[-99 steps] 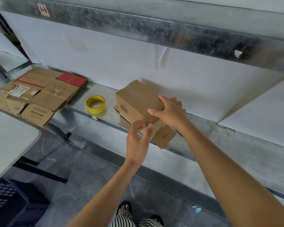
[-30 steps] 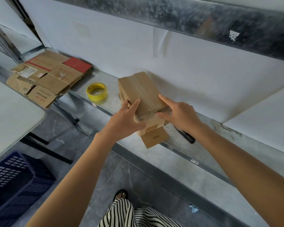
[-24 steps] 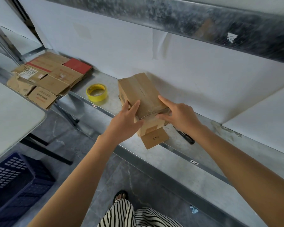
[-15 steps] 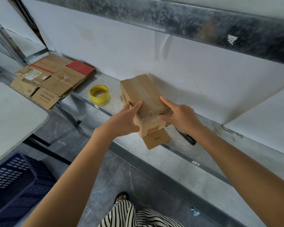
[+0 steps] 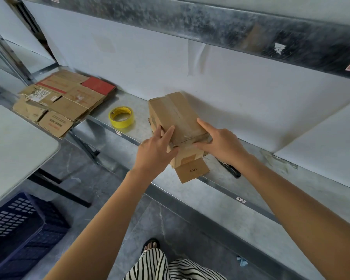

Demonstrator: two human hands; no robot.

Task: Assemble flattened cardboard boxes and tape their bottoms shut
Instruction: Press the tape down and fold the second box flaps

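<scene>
Left hand (image 5: 156, 150) joined right hand (image 5: 220, 144), both flat, pressing taped box (image 5: 176, 112); flap (image 5: 192, 170) reads 1702.

Arms: left arm (image 5: 101, 219) and right arm (image 5: 295, 201), which we see bare to the frame edge.
Hands: left hand (image 5: 156, 150), right hand (image 5: 220, 144), likewise bare.
Legs: we make out loose trousers (image 5: 170, 267) (black-and-white stripes).
Foot: dark open-toed sandal (image 5: 151, 244).

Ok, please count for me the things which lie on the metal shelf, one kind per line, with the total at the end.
Assembled cardboard box: 1
Yellow tape roll: 1
Pile of flattened boxes: 1 (the sheets in it cannot be counted)
Black tool, partly hidden: 1
Total: 4
</scene>
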